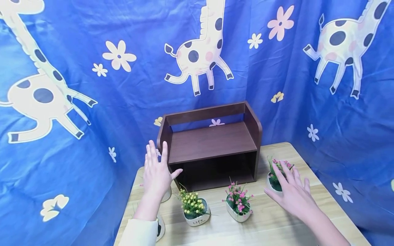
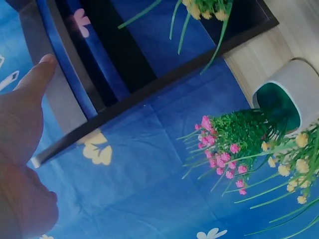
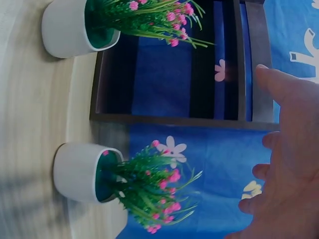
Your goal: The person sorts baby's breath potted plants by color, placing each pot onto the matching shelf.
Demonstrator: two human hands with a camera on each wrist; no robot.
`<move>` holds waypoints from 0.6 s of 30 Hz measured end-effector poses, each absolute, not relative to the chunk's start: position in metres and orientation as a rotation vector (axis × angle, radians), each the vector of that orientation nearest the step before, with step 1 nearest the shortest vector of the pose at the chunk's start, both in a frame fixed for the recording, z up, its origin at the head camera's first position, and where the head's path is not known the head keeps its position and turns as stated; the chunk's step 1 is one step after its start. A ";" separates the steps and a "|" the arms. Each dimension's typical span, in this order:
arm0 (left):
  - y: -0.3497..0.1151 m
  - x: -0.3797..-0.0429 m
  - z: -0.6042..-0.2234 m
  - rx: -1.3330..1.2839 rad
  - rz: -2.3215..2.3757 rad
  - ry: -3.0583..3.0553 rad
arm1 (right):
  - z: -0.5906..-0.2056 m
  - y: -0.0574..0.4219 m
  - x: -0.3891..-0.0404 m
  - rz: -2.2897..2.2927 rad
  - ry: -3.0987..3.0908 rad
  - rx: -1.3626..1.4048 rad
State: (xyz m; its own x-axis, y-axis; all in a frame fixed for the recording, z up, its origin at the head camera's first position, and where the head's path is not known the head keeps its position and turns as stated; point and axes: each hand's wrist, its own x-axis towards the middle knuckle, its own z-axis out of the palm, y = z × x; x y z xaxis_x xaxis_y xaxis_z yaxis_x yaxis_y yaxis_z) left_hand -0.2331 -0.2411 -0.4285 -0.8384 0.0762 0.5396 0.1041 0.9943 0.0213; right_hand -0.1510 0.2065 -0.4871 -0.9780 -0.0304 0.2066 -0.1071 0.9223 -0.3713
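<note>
My left hand [image 1: 155, 177] is held up, fingers straight and thumb spread, in front of the left side of a dark brown shelf [image 1: 212, 141]. Over the table's right side, my right hand [image 1: 293, 196] hangs with fingers spread and holds nothing. It partly covers a white pot of pink artificial flowers [image 1: 274, 186]; in the right wrist view a gap shows between hand and pot [image 3: 77, 172]. Between the hands stand a pot with yellow flowers [image 1: 197, 215] and another with pink flowers [image 1: 238, 208]. Behind my left forearm, two more pots are mostly hidden, one pot [image 1: 161, 227] nearer the front.
The shelf stands at the back of a light wood table [image 1: 261, 225], with an upper board and an open compartment below. A blue curtain [image 1: 129, 92] printed with giraffes and flowers hangs behind and along both sides.
</note>
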 end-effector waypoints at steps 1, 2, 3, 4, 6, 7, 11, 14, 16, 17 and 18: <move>-0.243 -0.236 -0.428 -0.128 -0.062 -2.567 | -0.489 0.208 -0.150 0.582 -2.888 0.095; -0.244 -0.239 -0.428 -0.133 -0.048 -2.558 | -0.490 0.210 -0.150 0.588 -2.890 0.086; -0.245 -0.242 -0.428 -0.139 -0.041 -2.549 | -0.492 0.212 -0.149 0.594 -2.888 0.076; -0.246 -0.244 -0.428 -0.142 -0.027 -2.540 | -0.493 0.213 -0.149 0.599 -2.883 0.068; -0.247 -0.249 -0.427 -0.144 -0.002 -2.532 | -0.497 0.217 -0.149 0.612 -2.859 0.047; -0.247 -0.250 -0.427 -0.148 0.005 -2.530 | -0.499 0.219 -0.149 0.621 -2.843 0.035; -0.244 -0.257 -0.423 -0.153 -0.001 -2.550 | -0.507 0.227 -0.150 0.661 -2.782 -0.005; -0.244 -0.262 -0.421 -0.143 -0.019 -2.569 | -0.514 0.233 -0.151 0.700 -2.755 -0.025; -0.245 -0.265 -0.422 -0.128 -0.015 -2.577 | -0.520 0.236 -0.152 0.723 -2.731 -0.037; -0.245 -0.266 -0.423 -0.124 -0.012 -2.578 | -0.523 0.238 -0.153 0.737 -2.714 -0.041; -0.246 -0.267 -0.424 -0.125 -0.009 -2.578 | -0.527 0.240 -0.154 0.750 -2.699 -0.046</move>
State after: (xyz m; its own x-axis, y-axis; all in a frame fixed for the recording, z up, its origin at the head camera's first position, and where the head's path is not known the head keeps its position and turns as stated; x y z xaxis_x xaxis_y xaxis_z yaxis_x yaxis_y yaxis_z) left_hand -0.2671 -0.2462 -0.4235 -0.8424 0.0875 0.5317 0.0911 0.9957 -0.0195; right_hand -0.1540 0.2398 -0.5271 -0.9424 0.1199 0.3123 -0.0584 0.8603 -0.5064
